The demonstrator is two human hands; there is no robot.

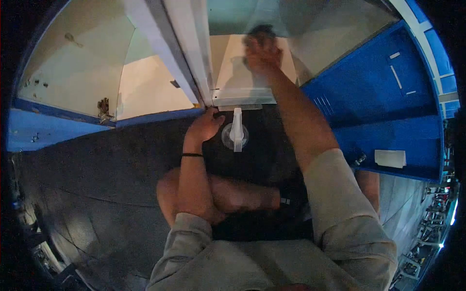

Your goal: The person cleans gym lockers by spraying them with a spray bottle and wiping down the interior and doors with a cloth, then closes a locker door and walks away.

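Observation:
My right hand (263,54) is inside the open cabinet, closed on a dark cloth (261,33) near the back of its pale floor (230,72); motion blurs it a little. Low at the cabinet's front edge, my left hand (206,125) rests by the foot of the white upright post (196,63), its fingers apart and nothing seen in them. A spray bottle with a white trigger head (237,128) stands on the dark floor just right of my left hand.
On the right a blue cabinet door (374,92) hangs open, with a white piece (390,158) on its lower part. A second open compartment (150,87) with a metal hinge (104,109) lies left of the post. Gym equipment (427,228) shows at far right.

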